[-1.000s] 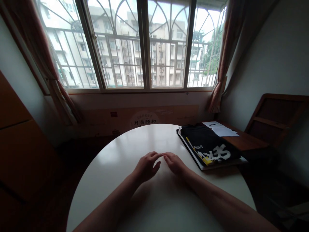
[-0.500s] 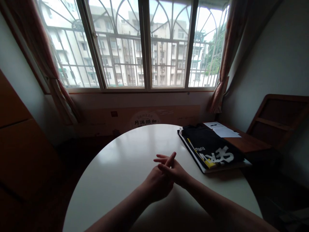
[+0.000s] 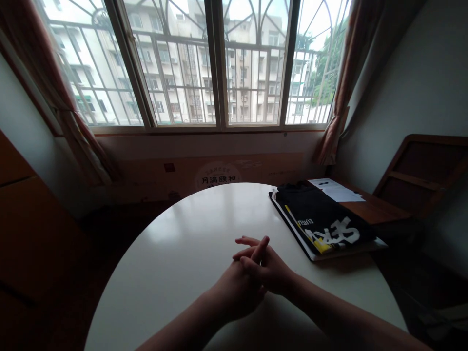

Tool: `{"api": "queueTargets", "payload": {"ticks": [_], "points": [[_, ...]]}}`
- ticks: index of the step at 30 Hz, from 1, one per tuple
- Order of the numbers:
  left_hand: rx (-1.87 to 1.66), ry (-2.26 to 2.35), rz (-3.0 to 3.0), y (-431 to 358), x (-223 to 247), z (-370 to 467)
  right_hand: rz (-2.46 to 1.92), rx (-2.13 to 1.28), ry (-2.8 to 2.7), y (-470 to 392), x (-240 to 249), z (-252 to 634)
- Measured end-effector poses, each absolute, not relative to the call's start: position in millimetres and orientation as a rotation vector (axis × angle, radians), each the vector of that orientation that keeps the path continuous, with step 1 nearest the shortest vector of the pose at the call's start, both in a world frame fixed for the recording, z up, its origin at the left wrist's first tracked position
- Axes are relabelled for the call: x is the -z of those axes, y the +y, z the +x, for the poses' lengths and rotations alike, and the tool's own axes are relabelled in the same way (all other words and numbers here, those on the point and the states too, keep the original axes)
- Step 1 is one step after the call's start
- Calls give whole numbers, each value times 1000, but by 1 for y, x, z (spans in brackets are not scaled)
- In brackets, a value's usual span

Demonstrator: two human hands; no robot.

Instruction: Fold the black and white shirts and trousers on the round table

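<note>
Over the near part of the white round table (image 3: 153, 273), my two hands are clasped together. My left hand (image 3: 239, 287) comes in from the lower left, its fingers laced with those of the other hand and partly hidden by them. From the lower right, my right hand (image 3: 276, 270) lies across it, thumb over the left hand. Several fingertips stick out past the clasp, loosely spread. Neither hand shows any object in it. Right of the hands, the nearest thing is a folded black cloth (image 3: 321, 212) with white letters and a yellow strip, lying on a flat white item with a dark edge.
A brown wooden surface (image 3: 387, 209) with white paper sheets (image 3: 336, 189) adjoins the table at right, near a wooden chair back (image 3: 420, 170). Beyond the table, a printed panel (image 3: 256, 170) stands below the barred window (image 3: 183, 73). Orange-brown furniture (image 3: 25, 219) is at left.
My hands stay clasped and sit slightly lower in view, with their fingers shifted a little. The window and table also appear slightly shifted, as the head view has tilted down.
</note>
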State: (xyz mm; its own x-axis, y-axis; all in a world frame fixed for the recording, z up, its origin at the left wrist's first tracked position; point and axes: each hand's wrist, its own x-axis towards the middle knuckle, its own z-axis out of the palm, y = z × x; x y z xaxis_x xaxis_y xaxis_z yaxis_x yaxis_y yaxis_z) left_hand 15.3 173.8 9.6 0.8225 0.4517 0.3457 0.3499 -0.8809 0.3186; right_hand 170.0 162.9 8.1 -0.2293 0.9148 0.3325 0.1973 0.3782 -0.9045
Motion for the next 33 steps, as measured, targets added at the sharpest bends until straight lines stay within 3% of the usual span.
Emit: {"api": "queueTargets", "payload": {"ticks": [12,20,33], "points": [[-556,644,2678,167,-12,10,-915,-955,-1715,154,-17,168],[-618,344,2739,154,-57,10,-555,-1272,-1601,151,-39,176],[-849,204,2560,145,-59,15,-519,-1068,-1549,138,-40,171]]}}
